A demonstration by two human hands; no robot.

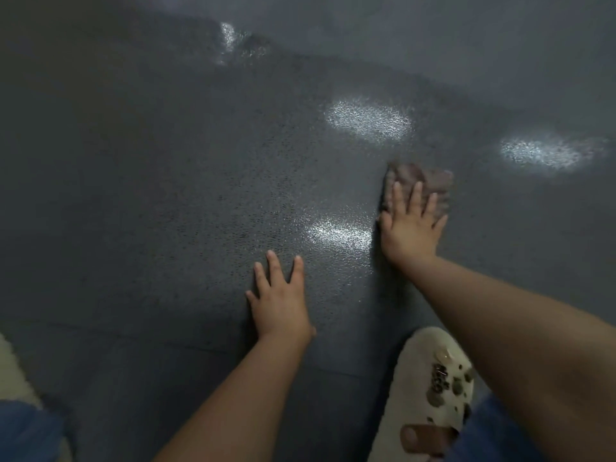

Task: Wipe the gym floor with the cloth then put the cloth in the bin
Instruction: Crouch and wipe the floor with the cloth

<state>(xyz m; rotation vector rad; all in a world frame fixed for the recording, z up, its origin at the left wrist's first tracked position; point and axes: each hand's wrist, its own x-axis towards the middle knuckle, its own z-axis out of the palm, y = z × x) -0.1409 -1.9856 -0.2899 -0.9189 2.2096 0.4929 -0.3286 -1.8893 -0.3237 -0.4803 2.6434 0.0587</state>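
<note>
Wiping looks to be under way and the binning not yet begun, judging by where things lie. Nearest the camera, a cream slipper [430, 391] with dark spots stands on the gym floor [150, 181] at the lower right, with blue trouser fabric at both lower corners and a pale shape cut off by the left edge that cannot be made out. Just ahead of the slipper, the left hand [278, 301] lies flat on the bare floor with fingers straight and spread, grasping nothing; it seems to serve as a prop for the crouch. Farther out and to the right, the right hand [411, 225] presses down with straight, spread fingers on the cloth [430, 181], a brownish folded pad that lies flat on the floor under and beyond the fingertips, slightly blurred. Beyond the cloth, bright patches of glare sit on the pebbled dark surface, which looks damp or glossy around them, so how much is already wiped cannot be judged. No bin appears anywhere, so the drop-off remains. Nothing stands in the cloth's path ahead.
</note>
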